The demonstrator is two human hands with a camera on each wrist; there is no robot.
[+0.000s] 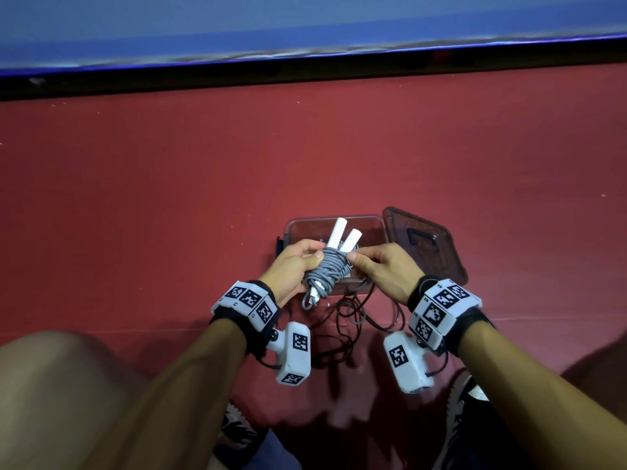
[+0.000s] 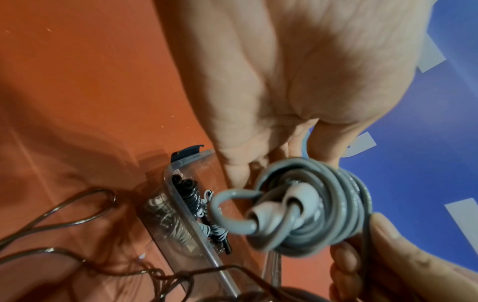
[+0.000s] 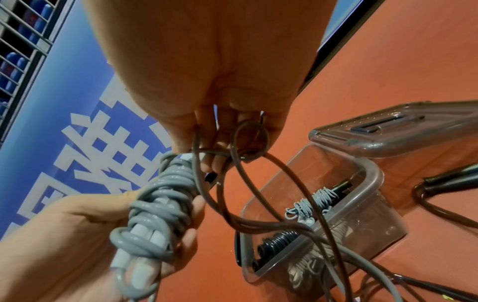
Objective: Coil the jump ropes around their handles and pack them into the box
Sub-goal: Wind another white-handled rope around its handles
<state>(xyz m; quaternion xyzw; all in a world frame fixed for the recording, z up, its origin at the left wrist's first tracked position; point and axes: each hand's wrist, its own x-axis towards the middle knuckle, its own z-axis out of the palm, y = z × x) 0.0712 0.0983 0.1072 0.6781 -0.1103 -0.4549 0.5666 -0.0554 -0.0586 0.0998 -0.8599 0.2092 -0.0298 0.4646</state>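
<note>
A grey jump rope (image 1: 330, 271) is wound round its two white handles (image 1: 339, 232) and held just above the clear box (image 1: 339, 219). My left hand (image 1: 310, 262) grips the coil (image 2: 310, 210) from the left, with the handle ends (image 3: 145, 241) poking out below. My right hand (image 1: 356, 262) pinches the coil's upper right side. Dark-looking rope loops (image 3: 248, 139) hang over the right fingers; I cannot tell whether they belong to the grey rope. Inside the box (image 3: 372, 173) lie a grey coil on black handles (image 3: 310, 204) and a black coil (image 3: 279, 239).
The box lid (image 1: 424, 242) lies open-side up, right of the box. A loose dark rope (image 1: 353, 317) sprawls on the red floor in front of the box, and its black handle (image 3: 452, 175) lies by the lid. My knee (image 1: 68, 385) and shoes are close below.
</note>
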